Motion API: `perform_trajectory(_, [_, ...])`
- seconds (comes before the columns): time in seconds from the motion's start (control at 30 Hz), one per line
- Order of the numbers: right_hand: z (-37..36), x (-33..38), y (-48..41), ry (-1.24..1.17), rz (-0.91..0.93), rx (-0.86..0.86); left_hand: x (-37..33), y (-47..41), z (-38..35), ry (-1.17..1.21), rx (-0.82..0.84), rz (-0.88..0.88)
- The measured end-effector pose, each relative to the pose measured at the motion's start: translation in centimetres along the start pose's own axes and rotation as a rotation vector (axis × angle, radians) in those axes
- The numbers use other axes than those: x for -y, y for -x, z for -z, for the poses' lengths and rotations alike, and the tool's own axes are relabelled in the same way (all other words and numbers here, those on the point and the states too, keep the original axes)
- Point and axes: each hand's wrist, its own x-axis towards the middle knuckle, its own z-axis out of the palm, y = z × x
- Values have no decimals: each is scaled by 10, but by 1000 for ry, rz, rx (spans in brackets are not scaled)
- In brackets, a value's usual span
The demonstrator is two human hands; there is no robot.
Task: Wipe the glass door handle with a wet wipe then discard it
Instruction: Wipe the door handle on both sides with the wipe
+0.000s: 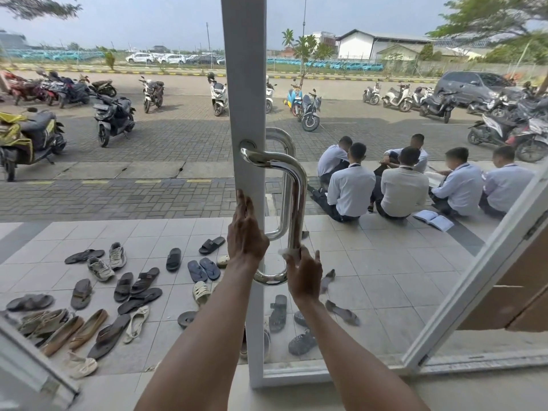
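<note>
Handle (298, 200): polished steel tube, D-shaped pull, mirror finish. It is fixed to the white door stile (246, 84) at a round rosette up top. It sits mid-frame on the near face of the glass door. Long axis is vertical. Both ends bend left into the stile and the loop bulges right. A twin handle (285, 161) of the same shape shows behind the glass.

Right hand (304, 274) is at the lower end of the vertical bar, just above the bottom bend. Its grip is closed round the bar, with the wet wipe (287, 253) pressed between fingers and steel.

Left hand (246, 235) lies flat on the stile beside the handle, fingers straight and pointing up. Its grip is slack, holding nothing.

Hidden: the left wrist covers the bottom mount. Most of the wipe is under the right hand; only a small crumpled white bit shows. Neither palm can be seen.

Outside: shoes (133, 289) scattered on the tiled floor (385, 277), people (400, 185) seated on the step, parked motorbikes (114, 117).
</note>
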Motion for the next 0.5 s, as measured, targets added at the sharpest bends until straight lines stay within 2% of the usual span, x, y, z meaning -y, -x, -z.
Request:
perform_trajectory(0.1, [-5,-11,6,54,-85,95,0,0,0,1,1,2])
perform_trajectory(0.17, [-2,-6,1,60,-79,96,3,0,1,0,-8,-11])
perform_trajectory(0.33, [9,24,-23,-103,18,-135,5,1,1,3,-16,-18])
perform_trajectory(0.5, [6,27,-25,-143,31,-190,2,1,-1,10,-12,-8])
